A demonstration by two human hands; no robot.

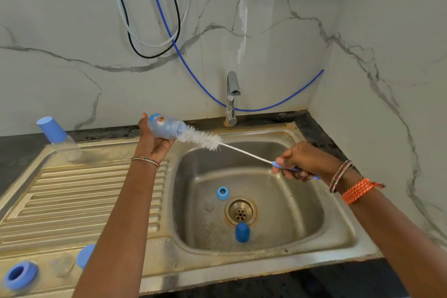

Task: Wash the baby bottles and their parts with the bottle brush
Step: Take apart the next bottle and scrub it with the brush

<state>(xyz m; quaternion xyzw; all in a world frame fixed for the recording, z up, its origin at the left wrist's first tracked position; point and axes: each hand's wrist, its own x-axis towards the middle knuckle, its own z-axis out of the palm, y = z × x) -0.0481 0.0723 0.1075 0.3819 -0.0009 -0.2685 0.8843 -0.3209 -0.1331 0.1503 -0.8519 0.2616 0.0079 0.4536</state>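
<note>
Holding bottle (165,126) above sink rim (169,152), brush (200,139) entering.

Both arms reach forward, left grip (152,139) and right grip (298,164) curled closed.

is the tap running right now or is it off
Off. No stream falls from the tap spout into the sink, though the basin looks wet.

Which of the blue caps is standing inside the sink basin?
The dark blue cap beside the drain; the other two blue caps are outside the basin, one on a bottle.
</note>
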